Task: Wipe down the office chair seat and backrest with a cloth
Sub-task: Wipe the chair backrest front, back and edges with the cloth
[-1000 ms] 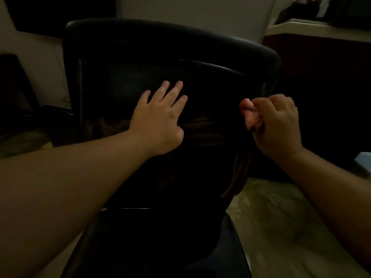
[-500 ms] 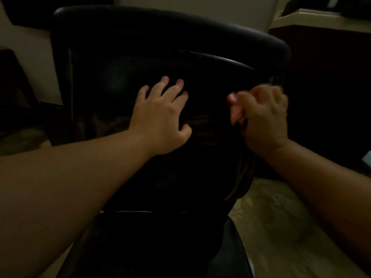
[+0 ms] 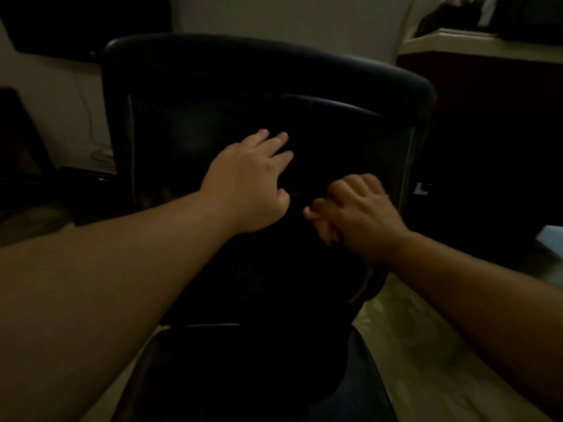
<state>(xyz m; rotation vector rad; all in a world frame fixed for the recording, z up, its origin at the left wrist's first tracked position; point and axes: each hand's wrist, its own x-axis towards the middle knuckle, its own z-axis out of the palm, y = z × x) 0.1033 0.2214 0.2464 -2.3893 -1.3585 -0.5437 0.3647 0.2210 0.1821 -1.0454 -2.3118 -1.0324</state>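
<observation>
The black office chair faces me in dim light, its backrest upright and its seat low in the frame. A dark brownish cloth lies draped over the front of the backrest, hard to make out against it. My left hand presses flat on the cloth at mid-backrest with the fingers spread. Just to its right, my right hand has its fingers curled and the thumb pinched in, seemingly gripping a fold of the cloth.
A dark cabinet with a pale countertop stands close on the right. Dark furniture sits at the left by the wall. Pale floor shows right of the seat. A light blue object lies at the right edge.
My right hand has moved from the backrest's right edge leftward and down toward the centre, close to my left hand. The left hand has stayed flat on the backrest.
</observation>
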